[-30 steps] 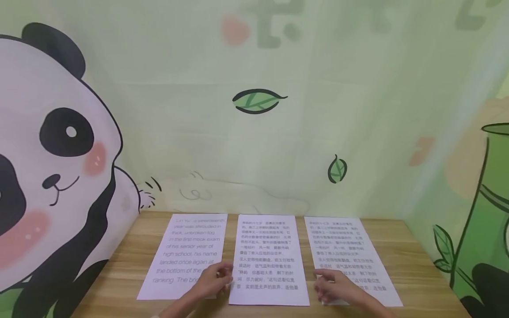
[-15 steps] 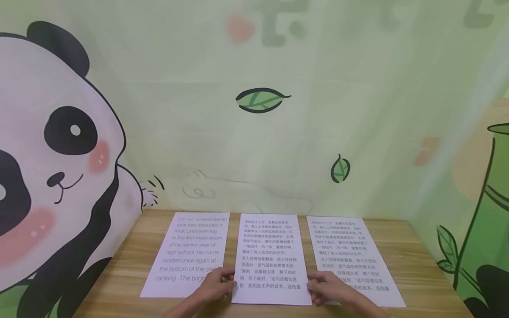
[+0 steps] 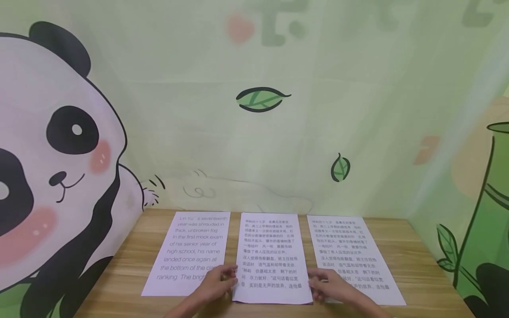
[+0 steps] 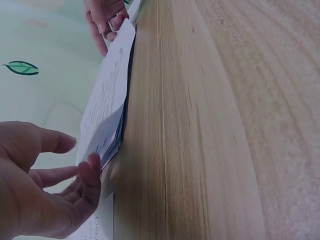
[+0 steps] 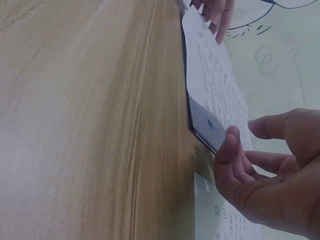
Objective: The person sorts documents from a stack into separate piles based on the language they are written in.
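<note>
Between two other printed sheets lies a thin stack of printed paper [image 3: 270, 251], with Chinese text on top. Its layered edges show in the left wrist view, and a dark strip shows under its near edge in the head view. My left hand [image 3: 216, 285] holds the stack's left edge near the front corner, fingers curled at the side, thumb raised apart from the page. On the opposite edge my right hand [image 3: 332, 285] holds it likewise, its fingertips [image 5: 231, 140] at the paper's corner. The near corners bend slightly upward in both wrist views.
At left on the wooden table [image 3: 119, 282] lies an English-text sheet [image 3: 191, 247], partly covered by my left hand. Another Chinese-text sheet [image 3: 338, 238] lies at right, partly behind my right hand. A green cloth backdrop [image 3: 179, 110] with a panda drawing rises behind the table.
Both hands have closed in on the middle stack's side edges. A dark strip has appeared under its near edge since half a second ago. The side sheets stay in place.
</note>
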### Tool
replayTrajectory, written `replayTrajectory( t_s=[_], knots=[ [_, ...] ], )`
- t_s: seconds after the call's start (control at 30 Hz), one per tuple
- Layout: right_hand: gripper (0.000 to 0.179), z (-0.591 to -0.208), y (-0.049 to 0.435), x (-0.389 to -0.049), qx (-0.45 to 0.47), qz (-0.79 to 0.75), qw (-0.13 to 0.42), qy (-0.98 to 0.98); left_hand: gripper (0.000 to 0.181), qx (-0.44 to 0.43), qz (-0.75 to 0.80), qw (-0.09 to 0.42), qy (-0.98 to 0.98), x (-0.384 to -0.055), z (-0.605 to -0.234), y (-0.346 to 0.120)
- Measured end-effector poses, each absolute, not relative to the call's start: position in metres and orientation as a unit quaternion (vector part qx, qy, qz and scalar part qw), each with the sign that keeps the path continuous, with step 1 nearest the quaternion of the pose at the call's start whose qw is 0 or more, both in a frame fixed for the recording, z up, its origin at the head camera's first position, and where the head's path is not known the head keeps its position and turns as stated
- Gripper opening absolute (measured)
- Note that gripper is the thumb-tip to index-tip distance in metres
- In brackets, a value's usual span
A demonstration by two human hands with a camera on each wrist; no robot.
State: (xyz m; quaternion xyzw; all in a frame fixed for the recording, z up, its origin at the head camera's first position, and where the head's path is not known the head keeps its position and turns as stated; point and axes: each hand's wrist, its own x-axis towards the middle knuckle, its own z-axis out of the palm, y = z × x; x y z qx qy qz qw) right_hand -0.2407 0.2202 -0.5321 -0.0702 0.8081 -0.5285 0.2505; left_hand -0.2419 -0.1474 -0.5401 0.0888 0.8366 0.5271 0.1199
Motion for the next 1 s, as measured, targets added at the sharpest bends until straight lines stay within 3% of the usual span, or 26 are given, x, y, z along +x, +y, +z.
replayTrajectory(
  t_s=[0.23, 0.63, 1.0],
  knots=[
    [0.054, -0.533, 0.218, -0.244, -0.049, -0.538, 0.226, 0.81, 0.042, 0.073, 0.553, 0.116, 0.822, -0.245, -0.543, -0.145],
    [0.059, -0.542, 0.212, -0.244, -0.011, -0.57, 0.252, 0.782, 0.048, 0.046, 0.543, 0.142, 0.827, -0.247, -0.544, -0.141],
    [0.063, -0.543, 0.202, -0.245, 0.025, -0.547, 0.233, 0.804, 0.05, 0.054, 0.536, 0.174, 0.824, -0.247, -0.545, -0.141]
  ],
)
